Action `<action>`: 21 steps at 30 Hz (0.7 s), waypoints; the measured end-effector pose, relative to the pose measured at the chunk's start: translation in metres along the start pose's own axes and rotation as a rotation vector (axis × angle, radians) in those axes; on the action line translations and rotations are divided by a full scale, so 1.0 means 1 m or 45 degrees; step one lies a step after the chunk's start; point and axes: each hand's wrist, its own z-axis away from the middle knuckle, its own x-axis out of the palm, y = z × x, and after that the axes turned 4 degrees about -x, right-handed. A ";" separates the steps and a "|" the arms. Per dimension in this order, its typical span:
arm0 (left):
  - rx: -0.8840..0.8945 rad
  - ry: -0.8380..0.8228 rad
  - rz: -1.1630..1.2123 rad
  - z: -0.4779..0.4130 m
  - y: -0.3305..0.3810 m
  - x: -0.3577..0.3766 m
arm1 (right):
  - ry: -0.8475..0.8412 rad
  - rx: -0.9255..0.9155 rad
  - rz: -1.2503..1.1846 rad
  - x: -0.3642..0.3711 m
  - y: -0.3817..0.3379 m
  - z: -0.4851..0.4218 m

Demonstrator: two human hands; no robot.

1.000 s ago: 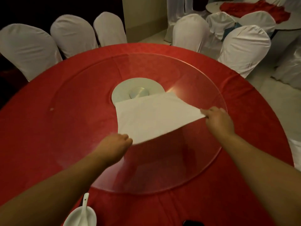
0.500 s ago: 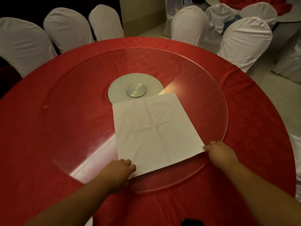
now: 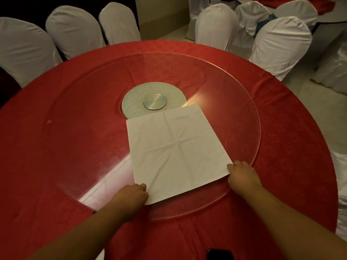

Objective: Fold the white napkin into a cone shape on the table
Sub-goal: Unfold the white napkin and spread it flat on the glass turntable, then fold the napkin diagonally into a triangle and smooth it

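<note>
The white napkin [image 3: 176,149] lies spread flat as a square on the glass turntable [image 3: 244,102], showing crease lines across its middle. Its far edge covers part of the silver hub. My left hand [image 3: 129,197] pinches the napkin's near left corner. My right hand [image 3: 242,175] pinches the near right corner. Both hands rest low on the glass near its front rim.
The round table wears a red cloth [image 3: 56,166]. A silver hub [image 3: 155,101] sits at the turntable's centre. White-covered chairs [image 3: 75,29] ring the far side. A dark phone [image 3: 219,255] lies at the near table edge.
The napkin, held lifted by its near corners a second ago, has been pulled toward me and laid flat on the glass. Both hands came down and nearer with it.
</note>
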 end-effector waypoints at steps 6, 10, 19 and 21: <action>0.018 -0.006 0.064 -0.002 0.008 -0.002 | 0.074 -0.188 -0.094 0.011 -0.029 0.009; 0.015 0.019 0.097 -0.003 0.008 -0.001 | 0.126 -0.321 -0.152 0.014 -0.057 0.018; 0.032 0.051 0.151 -0.006 0.009 0.003 | 0.149 -0.734 -0.262 0.006 -0.156 0.042; 0.049 0.060 0.170 -0.006 0.007 0.001 | 0.176 -0.771 -0.268 0.003 -0.175 0.043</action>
